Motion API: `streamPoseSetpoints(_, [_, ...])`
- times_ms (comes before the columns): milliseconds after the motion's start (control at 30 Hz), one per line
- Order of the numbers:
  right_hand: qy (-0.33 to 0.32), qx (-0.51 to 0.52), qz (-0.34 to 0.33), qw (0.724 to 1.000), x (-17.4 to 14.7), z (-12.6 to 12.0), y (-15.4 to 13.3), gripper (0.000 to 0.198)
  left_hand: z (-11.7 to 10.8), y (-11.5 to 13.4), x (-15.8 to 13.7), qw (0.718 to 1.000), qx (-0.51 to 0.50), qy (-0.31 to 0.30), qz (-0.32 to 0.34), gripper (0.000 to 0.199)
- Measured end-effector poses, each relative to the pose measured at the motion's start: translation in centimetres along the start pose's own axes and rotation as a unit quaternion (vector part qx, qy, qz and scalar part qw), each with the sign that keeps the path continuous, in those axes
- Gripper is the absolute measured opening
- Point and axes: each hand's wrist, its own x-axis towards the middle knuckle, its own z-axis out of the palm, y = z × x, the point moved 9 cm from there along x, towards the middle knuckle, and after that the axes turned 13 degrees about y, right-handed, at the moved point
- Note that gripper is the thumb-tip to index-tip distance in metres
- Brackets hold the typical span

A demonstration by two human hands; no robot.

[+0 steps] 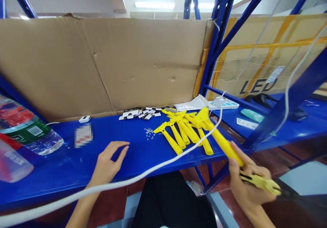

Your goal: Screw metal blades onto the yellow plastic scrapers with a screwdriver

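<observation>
Bare forearms, no sleeves; black trousers.

Open passage for you: bare blue worktop at centre. Obstructions: white cable slanting across near edge; yellow scrapers to the right; loose screws beside them; bottles far left; cardboard wall behind.

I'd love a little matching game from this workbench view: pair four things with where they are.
Things:
1. yellow scraper
2. tiny screws
3. water bottle
4. left hand

Places:
A. lying at the far left of the shelf
B. resting open on the blue shelf
C. held in the right hand
D. scattered beside the yellow pile

Pairs: 1-C, 2-D, 3-A, 4-B
</observation>
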Motion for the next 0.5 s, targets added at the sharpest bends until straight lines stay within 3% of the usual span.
streamPoseSetpoints(67, [-0.032, 0.059, -0.006, 0.998, -1.3, 2.6, -1.9, 0.036, 2.7, 1.6, 0.1, 0.990, -0.086, -0.049, -0.101, 0.025])
streamPoseSetpoints(133, [-0.062, 0.117, -0.014, 0.991, -2.4, 5.4, -4.0, 0.035, 6.5, 3.5, 0.1, 0.952, -0.199, -0.121, -0.201, 0.035])
streamPoseSetpoints(233, [-0.149, 0.218, -0.060, 0.963, -3.6, 10.4, -7.3, 0.035, 11.9, 6.8, 0.8, 0.850, -0.392, -0.182, -0.301, 0.050])
streamPoseSetpoints(300, [-0.207, 0.285, -0.078, 0.933, -4.2, 13.3, -8.7, 0.032, 13.9, 8.1, 2.5, 0.785, -0.497, -0.161, -0.333, 0.048])
streamPoseSetpoints(400, [-0.246, 0.291, -0.172, 0.908, -4.7, 15.9, -10.2, 0.024, 14.5, 7.8, 6.1, 0.771, -0.537, -0.087, -0.331, 0.042])
streamPoseSetpoints(500, [-0.217, 0.216, -0.284, 0.909, -4.5, 16.8, -10.6, 0.017, 13.0, 6.8, 10.2, 0.800, -0.532, -0.039, -0.276, 0.046])
